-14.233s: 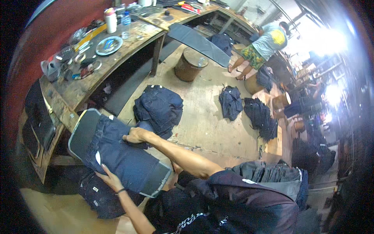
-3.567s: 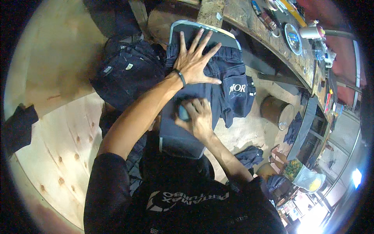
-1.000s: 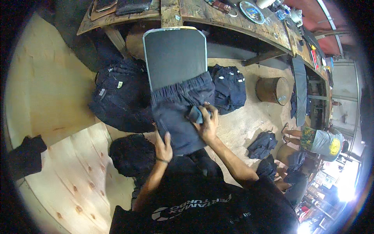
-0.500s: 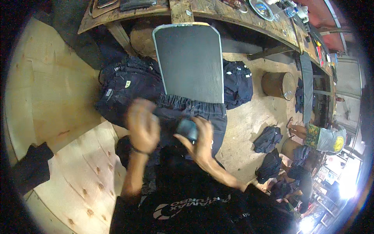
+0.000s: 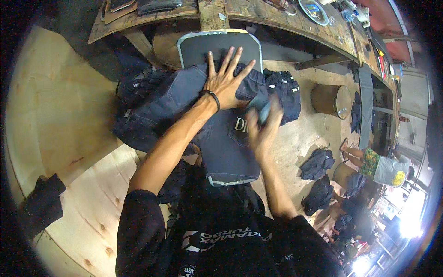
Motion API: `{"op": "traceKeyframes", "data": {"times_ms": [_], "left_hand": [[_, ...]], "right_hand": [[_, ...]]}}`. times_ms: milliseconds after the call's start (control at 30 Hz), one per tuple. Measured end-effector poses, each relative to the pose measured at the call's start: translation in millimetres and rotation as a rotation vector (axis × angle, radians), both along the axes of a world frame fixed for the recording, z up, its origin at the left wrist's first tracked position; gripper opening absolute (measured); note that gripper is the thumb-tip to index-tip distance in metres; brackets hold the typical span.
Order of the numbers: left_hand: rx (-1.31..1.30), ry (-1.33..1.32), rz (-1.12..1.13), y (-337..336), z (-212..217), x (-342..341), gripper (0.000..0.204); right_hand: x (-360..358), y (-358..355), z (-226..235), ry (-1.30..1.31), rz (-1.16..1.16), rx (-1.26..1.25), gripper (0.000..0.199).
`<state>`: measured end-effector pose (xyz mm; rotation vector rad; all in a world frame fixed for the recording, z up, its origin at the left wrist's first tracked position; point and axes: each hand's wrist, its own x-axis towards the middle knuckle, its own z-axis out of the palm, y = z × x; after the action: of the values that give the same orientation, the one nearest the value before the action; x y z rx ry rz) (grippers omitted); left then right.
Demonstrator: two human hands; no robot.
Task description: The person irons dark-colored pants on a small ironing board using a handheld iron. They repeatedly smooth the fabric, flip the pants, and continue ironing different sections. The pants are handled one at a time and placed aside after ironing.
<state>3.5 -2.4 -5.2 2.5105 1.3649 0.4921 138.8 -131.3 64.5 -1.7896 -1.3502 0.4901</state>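
Observation:
Dark navy denim shorts or trousers (image 5: 226,152) with an elastic waistband and pale lettering lie over a dark board (image 5: 203,46), whose rounded far end sticks out beyond them. My left hand (image 5: 225,87) is flat on the cloth near the waistband, fingers spread and holding nothing. My right hand (image 5: 266,131), smeared by motion, grips a small blue-grey block (image 5: 259,106) at the garment's right edge. The block's exact kind cannot be made out. More dark garments (image 5: 284,94) show right of the board.
A wooden workbench (image 5: 180,17) runs along the far side, bearing a round bowl (image 5: 314,11) and clutter. At right stand a brown drum-like stool (image 5: 330,100) and dark clothing heaps (image 5: 317,164) on the floor. Another person (image 5: 387,170) stands farther right. Pale plywood (image 5: 64,101) lies at left.
The garment now covers much more of the board. My left hand has gone from blurred above the cloth to flat on it, farther away. My right hand has moved right and farther with the block.

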Motion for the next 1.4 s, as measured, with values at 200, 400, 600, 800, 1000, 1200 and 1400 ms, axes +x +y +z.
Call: {"op": "traceKeyframes", "data": {"times_ms": [200, 400, 600, 800, 1000, 1200, 1400], "left_hand": [[0.05, -0.051, 0.004, -7, 2, -2, 0.132], [-0.021, 0.012, 0.009, -4, -4, 0, 0.13], [-0.009, 0.017, 0.025, -6, 2, -1, 0.128], [0.048, 0.02, 0.044, -6, -4, 0, 0.13], [0.064, 0.043, 0.053, -9, 3, 2, 0.132], [0.051, 0.094, 0.038, -6, -2, 0, 0.13], [0.127, 0.081, 0.105, -18, 17, 6, 0.123]], "right_hand": [[-37, -88, -24, -0.287, 0.448, -0.229, 0.068], [-27, -95, -6, -0.242, 0.897, -0.232, 0.072], [-2, -108, -14, -0.389, 0.849, -0.26, 0.072], [27, -122, -24, -0.265, 0.715, -0.309, 0.067], [43, -112, -13, -0.18, 1.011, -0.256, 0.069], [68, -132, -40, 0.013, 1.181, -0.139, 0.071], [84, -150, -28, -0.199, 1.063, -0.31, 0.067]]}}
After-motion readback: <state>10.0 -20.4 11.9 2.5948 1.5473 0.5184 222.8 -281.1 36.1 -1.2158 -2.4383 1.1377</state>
